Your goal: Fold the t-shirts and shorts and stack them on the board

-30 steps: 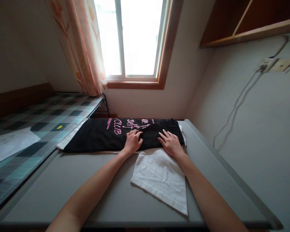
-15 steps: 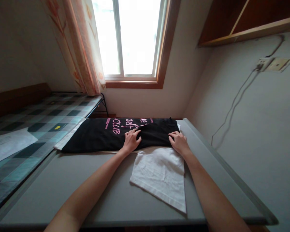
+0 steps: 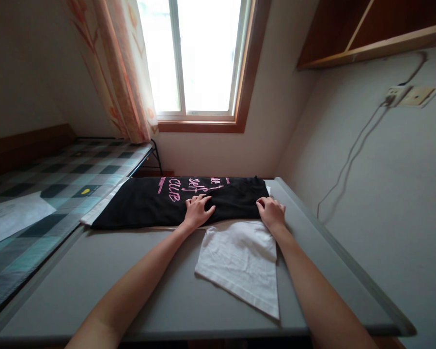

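Observation:
A black garment with pink lettering (image 3: 141, 203) lies folded in a long strip across the far part of the grey table (image 3: 160, 291). White cloth edges show at its left and right ends. My left hand (image 3: 196, 209) rests on its near middle, fingers spread. At the right end, my right hand (image 3: 272, 211) has thumb and forefinger drawn together at the black cloth; whether fabric is pinched is too small to tell. A white sleeve-like flap (image 3: 240, 261) extends toward me from under the black cloth, between my forearms.
Left of the table is a bed with a checked cover (image 3: 69, 194) and a white paper (image 3: 14, 215). A curtain (image 3: 123, 72) hangs by the window. A cable (image 3: 343, 169) runs down the right wall below a shelf (image 3: 378, 48).
My right hand has shifted slightly right, and its fingers have drawn together. The black cloth near my left hand looks smoother, with more pink lettering showing.

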`<state>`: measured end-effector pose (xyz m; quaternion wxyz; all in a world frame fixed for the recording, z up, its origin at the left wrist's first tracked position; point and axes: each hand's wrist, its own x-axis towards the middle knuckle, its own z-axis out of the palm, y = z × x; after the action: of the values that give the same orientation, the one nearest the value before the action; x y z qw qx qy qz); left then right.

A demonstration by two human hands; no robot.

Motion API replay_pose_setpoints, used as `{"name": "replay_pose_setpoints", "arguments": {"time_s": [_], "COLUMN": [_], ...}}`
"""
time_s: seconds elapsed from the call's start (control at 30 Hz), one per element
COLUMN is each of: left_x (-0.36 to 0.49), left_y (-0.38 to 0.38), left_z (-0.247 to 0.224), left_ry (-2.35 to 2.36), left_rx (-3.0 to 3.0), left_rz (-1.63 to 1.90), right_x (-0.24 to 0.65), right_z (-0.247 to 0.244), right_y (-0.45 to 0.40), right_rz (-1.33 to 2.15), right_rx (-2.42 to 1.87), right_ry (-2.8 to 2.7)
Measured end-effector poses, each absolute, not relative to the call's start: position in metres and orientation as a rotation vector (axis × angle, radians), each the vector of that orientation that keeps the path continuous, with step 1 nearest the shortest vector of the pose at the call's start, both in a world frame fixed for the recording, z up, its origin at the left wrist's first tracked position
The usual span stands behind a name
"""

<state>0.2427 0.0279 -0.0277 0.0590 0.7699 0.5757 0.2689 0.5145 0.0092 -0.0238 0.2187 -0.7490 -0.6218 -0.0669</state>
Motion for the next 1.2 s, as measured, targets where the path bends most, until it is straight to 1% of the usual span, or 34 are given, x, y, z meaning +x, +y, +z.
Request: {"name": "replay_pose_setpoints", "arguments": {"time_s": [0.23,0.5,0.73,0.97,1.07,1.2], "left_x": [0.243,0.243,0.242,0.244,0.245,0.245], "left_y": [0.028,0.029,0.027,0.025,0.025,0.025], "left_z": [-0.029,-0.031,-0.029,-0.028,-0.028,-0.028], "left_ry": [1.882,1.871,1.786,1.779,1.76,1.749], "left_rx": [2.26,2.267,2.365,2.407,2.409,2.406], "left_rz": [0.859,0.846,0.789,0.768,0.801,0.828], "right_x": [0.513,0.518,0.499,0.474,0.464,0.454], "right_z": [-0.031,-0.024,-0.016,-0.009,-0.002,0.005], "right_y": [0.02,0.014,0.007,0.006,0.021,0.052], "right_rz": [-0.204,-0.122,-0.339,-0.493,-0.405,-0.217], "right_rx": [-2.054,-1.979,-1.816,-1.798,-1.839,-2.139], "right_ry": [-1.662,-1.701,-1.953,-2.024,-2.061,-1.964]}}
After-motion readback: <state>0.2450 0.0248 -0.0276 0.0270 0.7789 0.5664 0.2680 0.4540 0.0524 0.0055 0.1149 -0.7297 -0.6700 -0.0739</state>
